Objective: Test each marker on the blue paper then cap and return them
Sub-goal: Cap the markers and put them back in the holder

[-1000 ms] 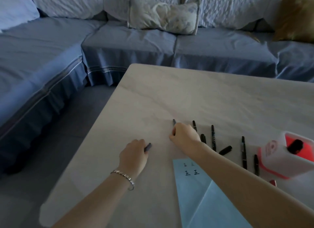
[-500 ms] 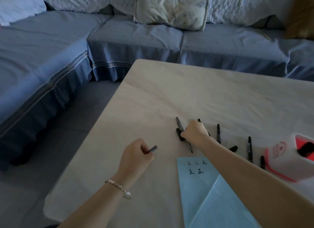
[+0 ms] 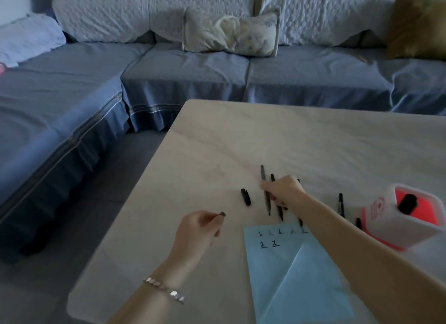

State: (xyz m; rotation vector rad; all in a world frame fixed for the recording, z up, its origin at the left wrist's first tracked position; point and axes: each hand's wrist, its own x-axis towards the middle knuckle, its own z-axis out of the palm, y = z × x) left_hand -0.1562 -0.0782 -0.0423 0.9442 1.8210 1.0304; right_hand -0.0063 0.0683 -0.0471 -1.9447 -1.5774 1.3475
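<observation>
Since half a second ago the right hand (image 3: 283, 191) has swung its marker (image 3: 262, 175) straighter. The marker is now sitting clear of the short black cap (image 3: 245, 197) that was lying right against it. That hand is curling its fingers round the marker's middle and holding it low over the table (image 3: 241, 135). The left hand (image 3: 195, 229) is keeping a small grey cap (image 3: 222, 213) pinched between thumb and fingertips, out to the left of the blue paper (image 3: 284, 270).

The marker is looking light, stiff and smooth-barrelled, the kind that is likely to roll in a loose grip. I would be shifting the hold nearer the writing end, pen fashion, before it meets the paper. Its long axis is running away from the person and back. The far grey end is pointing toward the sofa (image 3: 183, 80), and the narrower near end is aiming down at the paper's top edge, stopping just short of it. Whether that near end is the bare tip, I cannot tell.

Beyond the hand, more black markers (image 3: 340, 204) are lying in a loose, roughly parallel row. A white and red tub (image 3: 386, 217) is standing at the right with one marker poking out. The paper is already carrying two rows of small test marks.
</observation>
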